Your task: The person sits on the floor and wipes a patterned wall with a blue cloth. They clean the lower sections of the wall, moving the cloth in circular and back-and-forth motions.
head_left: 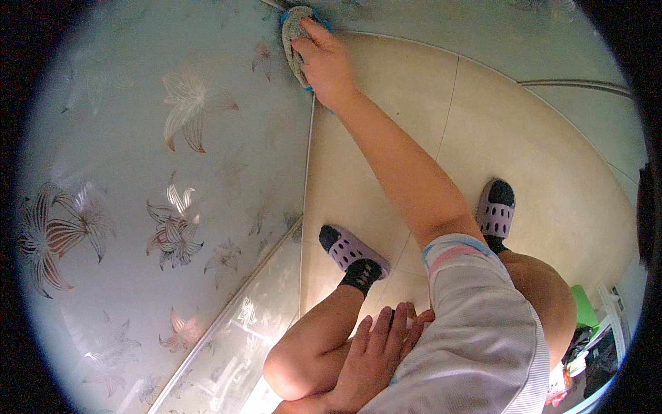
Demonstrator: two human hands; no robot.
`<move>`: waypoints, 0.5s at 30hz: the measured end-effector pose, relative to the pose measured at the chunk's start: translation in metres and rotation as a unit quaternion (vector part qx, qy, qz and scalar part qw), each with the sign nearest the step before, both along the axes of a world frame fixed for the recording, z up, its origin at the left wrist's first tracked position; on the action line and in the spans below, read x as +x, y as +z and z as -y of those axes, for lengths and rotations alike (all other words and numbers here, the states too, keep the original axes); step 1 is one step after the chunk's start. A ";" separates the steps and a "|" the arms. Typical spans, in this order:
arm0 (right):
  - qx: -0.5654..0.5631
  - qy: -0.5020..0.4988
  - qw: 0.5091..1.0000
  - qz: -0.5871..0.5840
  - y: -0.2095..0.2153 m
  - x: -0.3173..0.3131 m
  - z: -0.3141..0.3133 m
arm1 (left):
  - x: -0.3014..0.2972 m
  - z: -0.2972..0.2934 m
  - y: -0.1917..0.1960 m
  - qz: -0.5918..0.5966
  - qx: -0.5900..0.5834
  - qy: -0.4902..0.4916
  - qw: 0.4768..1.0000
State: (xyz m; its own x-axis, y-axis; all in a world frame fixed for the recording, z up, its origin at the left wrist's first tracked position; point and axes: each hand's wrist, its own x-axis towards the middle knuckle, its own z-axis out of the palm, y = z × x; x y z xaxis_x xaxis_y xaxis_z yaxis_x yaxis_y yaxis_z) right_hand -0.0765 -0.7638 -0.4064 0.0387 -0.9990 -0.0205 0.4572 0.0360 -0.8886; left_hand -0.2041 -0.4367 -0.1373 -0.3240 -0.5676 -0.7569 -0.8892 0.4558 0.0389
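Observation:
My right hand (327,65) reaches far forward, its fingers closed on a grey cleaning cloth (296,52) with a bit of blue at its edges. The cloth lies against the shiny flower-patterned wall panel (227,131), low down near the far corner where it meets the floor. Close to my body, my left hand (376,355) lies over my bent left leg, beside the white sleeve of my right arm. Its fingers are stretched out, and nothing shows in it.
Beige tiles make up the floor (393,138). My feet, in purple clogs (355,252), stand apart on it. A second wall panel (427,21) runs along the far side. At the lower right stands a white rack (612,310) near a green item (585,307) and dark bags.

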 end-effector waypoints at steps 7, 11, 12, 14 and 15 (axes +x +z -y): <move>-0.068 -0.010 0.979 -0.192 -0.048 -0.005 0.003 | -0.003 -0.001 -0.003 -0.035 -0.020 0.010 0.999; 0.045 0.062 0.986 -0.150 -0.074 -0.006 -0.001 | -0.010 0.000 -0.002 -0.021 0.000 -0.018 1.000; 0.060 0.076 0.985 -0.142 -0.085 -0.006 0.001 | -0.010 0.002 -0.002 -0.012 0.013 -0.038 0.999; 0.051 0.044 0.986 -0.149 -0.080 -0.002 -0.001 | -0.014 -0.004 -0.007 -0.024 0.001 0.007 1.000; 0.047 0.028 0.987 -0.153 -0.076 0.001 -0.003 | -0.015 -0.006 -0.009 -0.030 -0.006 0.029 0.999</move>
